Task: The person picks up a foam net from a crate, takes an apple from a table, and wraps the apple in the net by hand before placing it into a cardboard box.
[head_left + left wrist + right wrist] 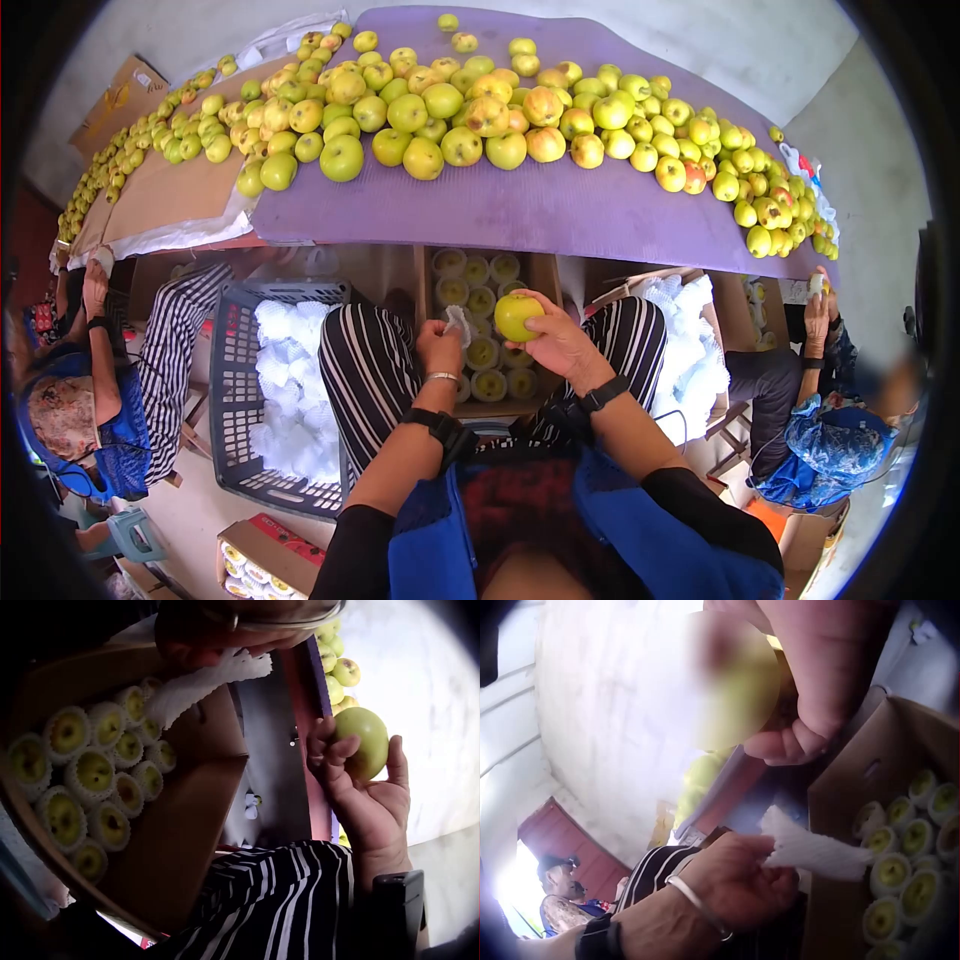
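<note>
My right hand grips a yellow-green apple above the cardboard box, fingers and thumb curled round it. Just left of it, my left hand pinches a white foam net sleeve, which hangs out limp and flattened. Apple and sleeve are apart. Below both hands, between the knees, stands the cardboard box with rows of apples in white foam sleeves, their tops showing.
Across the front, a purple-covered table carries a long heap of loose apples. A grey plastic basket of foam sleeves stands left; another box of sleeves stands right. People sit on both sides, and a box of wrapped apples lies lower left.
</note>
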`<state>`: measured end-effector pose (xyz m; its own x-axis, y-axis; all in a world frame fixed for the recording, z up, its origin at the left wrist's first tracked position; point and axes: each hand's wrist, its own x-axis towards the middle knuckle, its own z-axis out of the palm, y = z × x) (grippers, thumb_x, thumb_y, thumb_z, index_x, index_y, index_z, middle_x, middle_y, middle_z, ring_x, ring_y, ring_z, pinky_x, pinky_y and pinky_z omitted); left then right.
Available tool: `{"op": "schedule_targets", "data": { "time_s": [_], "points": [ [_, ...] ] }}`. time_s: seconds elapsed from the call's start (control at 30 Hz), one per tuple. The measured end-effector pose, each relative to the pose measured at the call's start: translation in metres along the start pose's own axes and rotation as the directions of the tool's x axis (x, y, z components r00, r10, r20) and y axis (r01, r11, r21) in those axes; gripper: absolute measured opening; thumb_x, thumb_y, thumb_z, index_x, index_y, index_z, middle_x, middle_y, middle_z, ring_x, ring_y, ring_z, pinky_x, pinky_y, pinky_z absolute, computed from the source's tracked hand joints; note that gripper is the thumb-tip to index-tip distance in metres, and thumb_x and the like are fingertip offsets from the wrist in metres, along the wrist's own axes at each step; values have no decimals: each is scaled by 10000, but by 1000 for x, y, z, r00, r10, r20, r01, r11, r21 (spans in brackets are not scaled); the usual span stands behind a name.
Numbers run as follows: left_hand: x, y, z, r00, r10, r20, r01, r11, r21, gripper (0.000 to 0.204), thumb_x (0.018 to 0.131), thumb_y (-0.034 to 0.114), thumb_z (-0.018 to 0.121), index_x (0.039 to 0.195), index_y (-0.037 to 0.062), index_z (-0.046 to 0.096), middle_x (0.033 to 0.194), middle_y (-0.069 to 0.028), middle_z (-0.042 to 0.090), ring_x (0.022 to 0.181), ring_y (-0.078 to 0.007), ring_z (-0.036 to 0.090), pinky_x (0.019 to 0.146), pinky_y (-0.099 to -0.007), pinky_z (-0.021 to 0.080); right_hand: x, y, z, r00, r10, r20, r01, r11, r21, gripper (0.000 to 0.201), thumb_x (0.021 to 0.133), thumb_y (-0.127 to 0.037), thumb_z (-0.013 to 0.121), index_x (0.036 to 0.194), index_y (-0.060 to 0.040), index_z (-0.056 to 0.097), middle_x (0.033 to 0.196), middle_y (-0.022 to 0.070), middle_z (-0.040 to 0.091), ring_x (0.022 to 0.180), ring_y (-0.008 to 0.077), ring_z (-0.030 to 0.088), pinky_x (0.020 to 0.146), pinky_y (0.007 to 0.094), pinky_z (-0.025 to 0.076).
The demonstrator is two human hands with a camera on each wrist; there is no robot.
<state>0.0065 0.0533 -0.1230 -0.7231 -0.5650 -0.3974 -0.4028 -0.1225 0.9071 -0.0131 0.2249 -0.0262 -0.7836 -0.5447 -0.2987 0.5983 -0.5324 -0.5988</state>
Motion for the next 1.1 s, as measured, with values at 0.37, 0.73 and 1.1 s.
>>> {"op": "schedule_targets", "data": {
  "time_s": [0.37,0.73,1.1],
  "points": [
    [-12,2,2,973,231,26,-228,932,282,162,626,116,655,682,45,521,577,-35,517,516,-126,478,512,-274,414,5,12,-3,997,74,8,-70,972,-222,491,684,-4,595,1141,4,415,1016,82,515,913,169,514,780,286,421],
    [-21,2,4,922,343,178,-381,886,263,136,647,79,637,685,39,513,637,-62,544,558,-141,484,519,-278,400,17,21,-13,970,210,125,-204,977,-61,435,701,-73,604,1099,27,457,1011,82,534,937,168,507,835,284,390],
    [-31,17,1,932,148,332,-30,942,-335,69,766,34,546,830,27,523,732,10,535,657,-51,482,587,-189,397,20,27,-13,988,-28,-150,-102,607,-788,550,573,-96,682,1079,-8,485,947,75,538,868,158,516,755,264,411]
  ]
}}
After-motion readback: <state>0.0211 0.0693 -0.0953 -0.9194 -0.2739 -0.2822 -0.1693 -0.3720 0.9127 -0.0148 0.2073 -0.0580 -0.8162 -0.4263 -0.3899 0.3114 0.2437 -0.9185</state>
